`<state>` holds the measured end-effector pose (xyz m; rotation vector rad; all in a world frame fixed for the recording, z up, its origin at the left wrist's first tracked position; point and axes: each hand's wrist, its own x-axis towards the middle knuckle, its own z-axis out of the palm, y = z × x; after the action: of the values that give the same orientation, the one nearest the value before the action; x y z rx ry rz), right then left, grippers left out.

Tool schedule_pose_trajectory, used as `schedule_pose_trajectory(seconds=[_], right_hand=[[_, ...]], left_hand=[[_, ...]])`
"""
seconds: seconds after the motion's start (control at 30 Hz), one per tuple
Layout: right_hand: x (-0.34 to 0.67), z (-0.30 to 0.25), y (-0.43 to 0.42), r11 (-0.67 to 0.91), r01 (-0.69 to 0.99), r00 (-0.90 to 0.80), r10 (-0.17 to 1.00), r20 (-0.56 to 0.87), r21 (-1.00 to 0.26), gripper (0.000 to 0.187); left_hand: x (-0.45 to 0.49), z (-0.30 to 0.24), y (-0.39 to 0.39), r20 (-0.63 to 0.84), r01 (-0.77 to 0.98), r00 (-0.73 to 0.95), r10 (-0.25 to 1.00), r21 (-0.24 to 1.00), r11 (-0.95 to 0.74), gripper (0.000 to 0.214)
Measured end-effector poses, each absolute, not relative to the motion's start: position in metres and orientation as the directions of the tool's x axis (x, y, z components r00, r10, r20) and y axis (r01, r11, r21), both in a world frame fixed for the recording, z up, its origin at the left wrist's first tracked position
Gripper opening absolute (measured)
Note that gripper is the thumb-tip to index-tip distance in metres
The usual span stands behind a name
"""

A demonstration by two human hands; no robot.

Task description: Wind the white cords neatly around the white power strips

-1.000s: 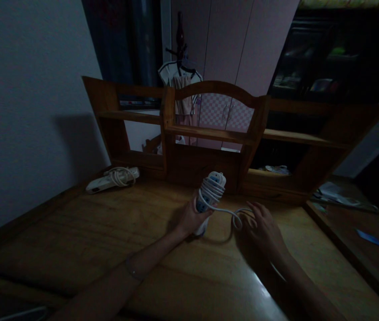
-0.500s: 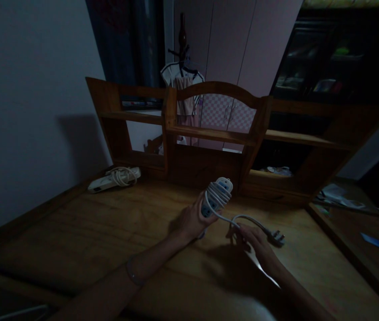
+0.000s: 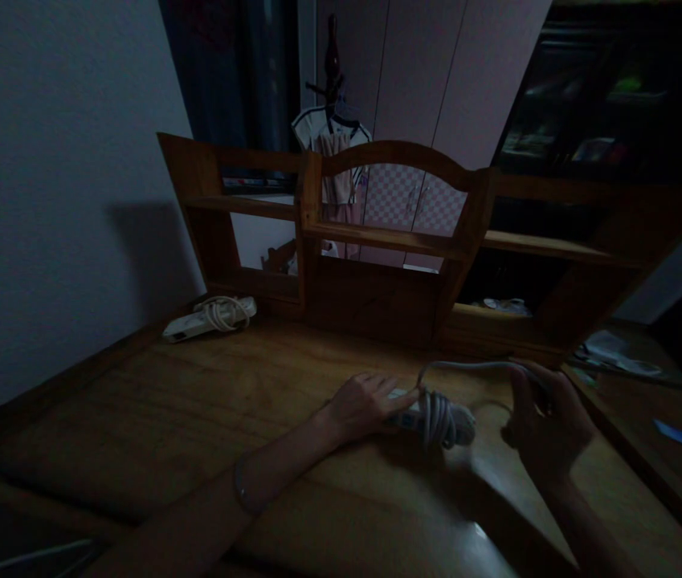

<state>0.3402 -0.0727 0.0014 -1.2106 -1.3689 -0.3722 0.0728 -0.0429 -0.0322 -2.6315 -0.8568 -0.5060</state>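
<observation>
My left hand [image 3: 368, 405] grips one end of a white power strip [image 3: 463, 424], which lies tilted low over the wooden desktop. Several turns of its grey cord [image 3: 437, 419] are wound around the strip's middle. From the windings, a free length of cord arcs up and right into my right hand [image 3: 549, 409], whose fingers are closed on it. The plug that was on the cord's end cannot be made out now; it is hidden by the right hand or too dark.
A second power strip [image 3: 211, 317] with its cord wrapped around it lies at the desk's back left. A wooden shelf unit [image 3: 385, 234] stands along the back edge of the desk [image 3: 196, 417]. A blue card [image 3: 678, 435] lies on a surface to the right.
The power strip has turned from upright to pointing right and come lower. My right hand has moved up and right, drawing the cord out into an arc.
</observation>
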Motion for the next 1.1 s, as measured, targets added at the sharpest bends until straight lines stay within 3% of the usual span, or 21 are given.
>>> schedule_pose_trajectory(seconds=[0.17, 0.33, 0.53, 0.73, 0.9, 1.1], right_hand=[[0.344, -0.002, -0.059, 0.361, 0.753, 0.234, 0.633, 0.738, -0.550, 0.025], [0.330, -0.017, -0.060, 0.445, 0.730, -0.055, 0.794, 0.605, -0.518, 0.020], [0.311, -0.022, -0.063, 0.485, 0.775, -0.216, 0.805, 0.552, -0.405, 0.027], [0.310, -0.027, -0.060, 0.557, 0.777, -0.346, 0.767, 0.540, -0.293, 0.021], [0.310, -0.022, -0.068, 0.622, 0.758, -0.504, 0.749, 0.429, -0.195, 0.026], [0.298, -0.022, -0.078, 0.627, 0.776, -0.570, 0.746, 0.345, -0.072, 0.022]], left_hand=[[0.075, -0.033, -0.049, 0.548, 0.571, 0.733, 0.403, -0.174, -0.802, 0.073], [0.072, -0.032, -0.048, 0.673, 0.647, 0.519, 0.527, 0.094, -0.757, 0.082], [0.066, -0.033, -0.036, 0.638, 0.712, 0.211, 0.741, 0.419, -0.564, 0.075], [0.065, -0.030, -0.032, 0.473, 0.724, 0.019, 0.881, 0.601, -0.339, 0.067], [0.066, -0.031, -0.029, 0.453, 0.687, -0.018, 0.891, 0.654, -0.318, 0.059], [0.068, -0.031, -0.029, 0.498, 0.707, -0.002, 0.867, 0.614, -0.351, 0.055]])
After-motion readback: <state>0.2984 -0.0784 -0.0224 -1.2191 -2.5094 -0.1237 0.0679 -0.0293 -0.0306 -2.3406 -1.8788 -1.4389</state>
